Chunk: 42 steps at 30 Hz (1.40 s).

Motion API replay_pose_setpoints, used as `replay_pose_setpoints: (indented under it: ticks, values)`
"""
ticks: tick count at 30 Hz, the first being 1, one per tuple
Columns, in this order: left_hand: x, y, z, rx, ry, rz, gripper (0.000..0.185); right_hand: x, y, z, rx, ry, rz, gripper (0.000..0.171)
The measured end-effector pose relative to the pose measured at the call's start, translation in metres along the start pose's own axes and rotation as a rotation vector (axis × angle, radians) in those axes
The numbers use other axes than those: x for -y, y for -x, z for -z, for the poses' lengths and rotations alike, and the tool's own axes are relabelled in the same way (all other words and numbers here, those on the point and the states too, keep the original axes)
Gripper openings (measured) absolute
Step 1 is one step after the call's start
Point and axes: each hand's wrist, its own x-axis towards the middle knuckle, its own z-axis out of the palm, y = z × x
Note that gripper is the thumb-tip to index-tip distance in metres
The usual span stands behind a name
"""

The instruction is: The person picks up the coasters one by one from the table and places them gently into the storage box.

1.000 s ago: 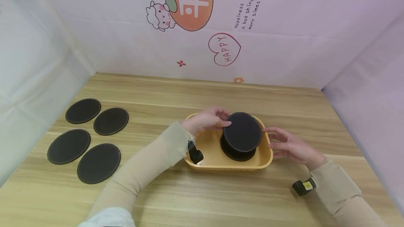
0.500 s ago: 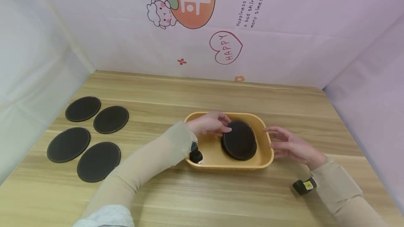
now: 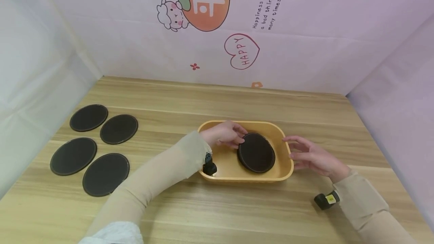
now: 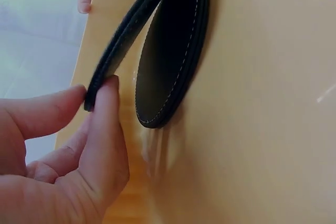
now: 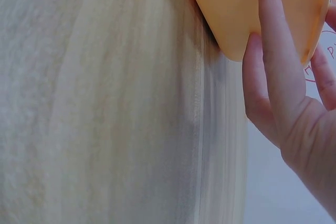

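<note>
the left hand (image 3: 225,134) pinches the top coaster's (image 4: 123,43) edge, laying it on the coaster stack (image 3: 256,152) inside the yellow tray (image 3: 286,168); right hand (image 3: 310,156), fingers straight, steadies the tray's outer wall. next calls for letting go gently.

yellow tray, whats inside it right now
Dark round coasters are stacked in the tray; the left hand pinches the top one's edge, lifted off the one below. Whether more lie underneath cannot be seen.

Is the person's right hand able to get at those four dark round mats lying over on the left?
Probably not easily: the right hand rests against the yellow tray, and the left arm lies across the way to the four mats.
</note>
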Motion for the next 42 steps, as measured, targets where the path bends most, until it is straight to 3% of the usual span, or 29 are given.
replay_pose_setpoints:
  ticks: [11,20,29,42]
  values:
    - [-0.0004,0.0011,0.0013,-0.015,-0.013,-0.006,0.032,0.0016,-0.0001,0.0001,0.005,-0.008,0.016,0.043]
    - [-0.0005,0.0042,0.0016,-0.028,-0.087,-0.041,0.028,-0.0009,-0.0002,0.0011,0.002,-0.012,0.013,0.042]
    - [0.0002,0.0019,0.0009,-0.053,-0.133,-0.024,0.032,0.0008,0.0005,-0.0016,-0.001,-0.013,0.007,0.042]
    - [-0.0008,0.0052,0.0032,0.016,-0.194,-0.044,0.036,0.0001,0.0015,-0.003,-0.032,0.033,-0.017,0.043]
